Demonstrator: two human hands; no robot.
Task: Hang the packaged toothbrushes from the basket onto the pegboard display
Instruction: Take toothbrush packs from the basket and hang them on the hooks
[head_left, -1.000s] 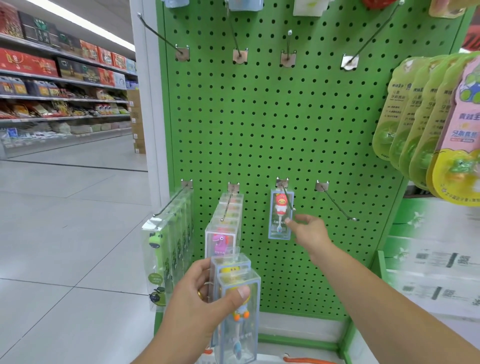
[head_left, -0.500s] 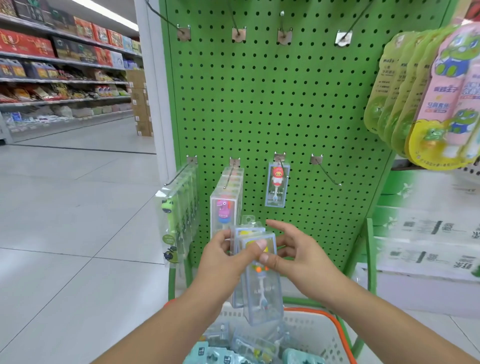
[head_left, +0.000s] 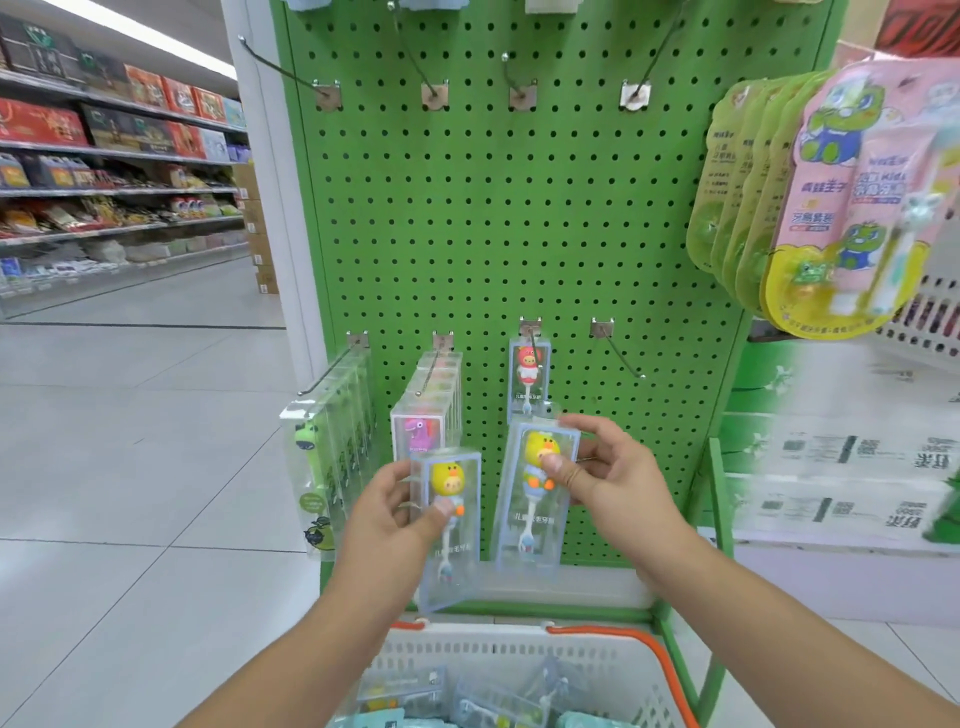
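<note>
A green pegboard (head_left: 519, 208) stands in front of me with two rows of metal hooks. My left hand (head_left: 387, 514) grips a clear boxed toothbrush with a yellow duck figure (head_left: 449, 530). My right hand (head_left: 608, 478) holds a second yellow duck toothbrush box (head_left: 535, 488), upright, just below a hung red-figure toothbrush box (head_left: 529, 376). An empty hook (head_left: 621, 353) juts out to the right of that one. A white basket (head_left: 519, 654) with orange handles sits below my arms and holds several more packaged toothbrushes.
Two lower left hooks carry rows of boxes: green-figure ones (head_left: 332, 447) and purple-figure ones (head_left: 426, 415). Upper hooks are bare. Pink and green blister packs (head_left: 831, 197) hang at the right. Store shelves (head_left: 114, 171) line the aisle to the left.
My right hand left the hung red-figure box, came to the two stacked boxes in my left hand and took one; the two boxes are now held apart, one per hand.
</note>
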